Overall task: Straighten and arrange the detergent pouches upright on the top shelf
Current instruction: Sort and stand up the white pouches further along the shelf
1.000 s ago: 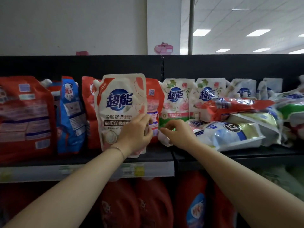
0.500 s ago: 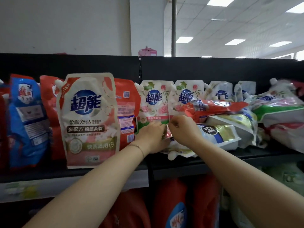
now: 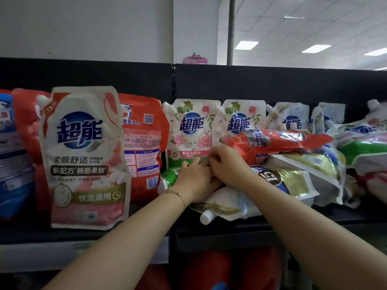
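Toppled pouch heap (image 3: 293, 164) (right shelf bay (image 3: 345, 217)), headroom above

The left hand (image 3: 194, 181) and right hand (image 3: 228, 164) cover the floral pouch (image 3: 189, 126) below its label, their grip unreadable, while the frame's left edge crops a blue pouch (image 3: 10, 164).
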`<state>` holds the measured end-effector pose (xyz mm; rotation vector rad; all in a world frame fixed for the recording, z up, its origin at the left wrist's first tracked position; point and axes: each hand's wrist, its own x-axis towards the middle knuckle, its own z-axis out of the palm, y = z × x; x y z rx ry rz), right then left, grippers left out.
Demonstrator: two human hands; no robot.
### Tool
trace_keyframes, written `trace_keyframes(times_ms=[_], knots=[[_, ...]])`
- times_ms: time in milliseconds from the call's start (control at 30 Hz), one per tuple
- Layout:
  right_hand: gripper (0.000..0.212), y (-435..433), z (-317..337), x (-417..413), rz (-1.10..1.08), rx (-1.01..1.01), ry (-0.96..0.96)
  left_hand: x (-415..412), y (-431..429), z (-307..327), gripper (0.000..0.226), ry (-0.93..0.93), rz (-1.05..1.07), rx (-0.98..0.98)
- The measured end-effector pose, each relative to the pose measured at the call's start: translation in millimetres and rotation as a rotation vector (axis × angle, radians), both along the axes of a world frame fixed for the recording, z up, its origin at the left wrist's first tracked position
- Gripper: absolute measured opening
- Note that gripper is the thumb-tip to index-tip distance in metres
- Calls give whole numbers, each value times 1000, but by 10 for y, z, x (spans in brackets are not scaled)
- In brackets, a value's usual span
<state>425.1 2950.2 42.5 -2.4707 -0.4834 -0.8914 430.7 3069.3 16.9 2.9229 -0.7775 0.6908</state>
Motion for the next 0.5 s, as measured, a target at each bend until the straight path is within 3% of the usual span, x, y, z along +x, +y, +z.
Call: trace_keyframes(times_ms=[100, 200, 500], knots=[[21, 38, -22, 75, 6, -98, 40, -4, 10, -37, 46, 4, 17, -46], [20, 7, -107, 121, 4, -63, 21, -22, 20, -47, 56, 59, -5, -99], [26, -11, -361, 169, -71, 54, -276, -22, -5, -150, 49, 26, 43, -141]])
